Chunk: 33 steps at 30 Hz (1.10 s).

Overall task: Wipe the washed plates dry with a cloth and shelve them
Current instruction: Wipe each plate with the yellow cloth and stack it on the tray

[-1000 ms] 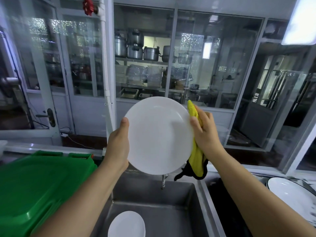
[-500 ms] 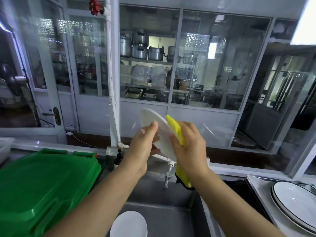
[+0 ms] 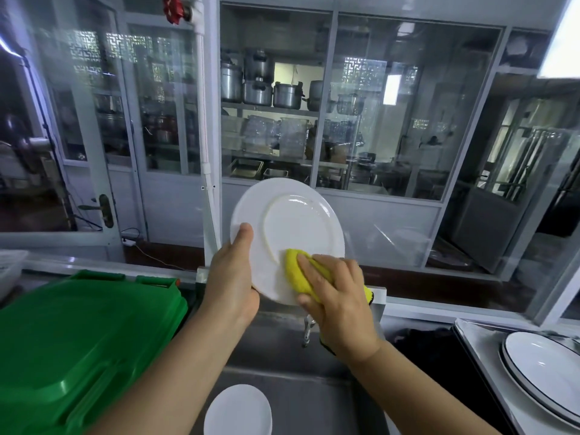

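A white plate [image 3: 295, 224] is held upright above the sink, its underside with the foot ring facing me. My left hand [image 3: 232, 277] grips its left rim, thumb on the near face. My right hand [image 3: 335, 293] presses a yellow cloth [image 3: 296, 270] against the plate's lower right part, fingers lying over the cloth. Another white plate [image 3: 238, 409] lies in the steel sink [image 3: 314, 400] below. Black-rimmed white plates [image 3: 546, 375] are stacked at the right.
A green plastic lid [image 3: 78, 343] covers the space left of the sink. A tap [image 3: 307, 332] hangs under the held plate. A white pipe [image 3: 205, 136] runs up behind it. Glass panels with shelves of pots [image 3: 260, 86] stand beyond the counter.
The plate has been turned over from its front, through edge-on, to show its underside. My right hand with the cloth moved from the rim onto the near face.
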Each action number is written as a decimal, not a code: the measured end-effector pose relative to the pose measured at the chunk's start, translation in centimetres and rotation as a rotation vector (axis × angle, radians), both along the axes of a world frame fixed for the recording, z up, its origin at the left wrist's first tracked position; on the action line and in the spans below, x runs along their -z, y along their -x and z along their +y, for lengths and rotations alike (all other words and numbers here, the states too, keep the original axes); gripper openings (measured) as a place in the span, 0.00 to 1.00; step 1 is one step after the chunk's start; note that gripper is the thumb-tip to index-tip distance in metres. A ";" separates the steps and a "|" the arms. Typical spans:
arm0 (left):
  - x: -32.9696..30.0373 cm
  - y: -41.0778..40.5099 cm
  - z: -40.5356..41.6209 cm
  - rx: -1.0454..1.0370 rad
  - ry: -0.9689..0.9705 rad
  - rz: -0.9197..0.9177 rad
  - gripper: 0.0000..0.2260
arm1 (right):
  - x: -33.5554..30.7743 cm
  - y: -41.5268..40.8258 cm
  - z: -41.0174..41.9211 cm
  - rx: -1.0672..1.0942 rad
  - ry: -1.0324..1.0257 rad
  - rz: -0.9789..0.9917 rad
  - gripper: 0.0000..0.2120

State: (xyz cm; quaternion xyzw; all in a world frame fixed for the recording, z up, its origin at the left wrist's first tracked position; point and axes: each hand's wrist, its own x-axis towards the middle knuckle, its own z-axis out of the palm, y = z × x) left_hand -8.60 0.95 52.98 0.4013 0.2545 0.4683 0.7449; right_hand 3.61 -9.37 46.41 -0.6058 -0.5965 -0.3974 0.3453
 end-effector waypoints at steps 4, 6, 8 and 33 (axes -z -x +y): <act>-0.1 0.7 -0.3 0.018 -0.151 0.042 0.09 | -1.5 -1.6 -0.1 0.153 -0.018 0.172 0.21; 0.1 0.6 -0.7 0.049 -0.207 0.074 0.10 | -3.4 -1.9 0.4 0.226 -0.042 0.222 0.21; 0.3 0.5 -0.9 0.069 -0.224 0.077 0.11 | -5.1 -1.5 1.0 0.252 -0.043 0.203 0.22; 0.1 0.1 -0.2 0.143 -0.247 0.090 0.07 | -5.4 -0.8 0.9 0.109 0.017 -0.094 0.20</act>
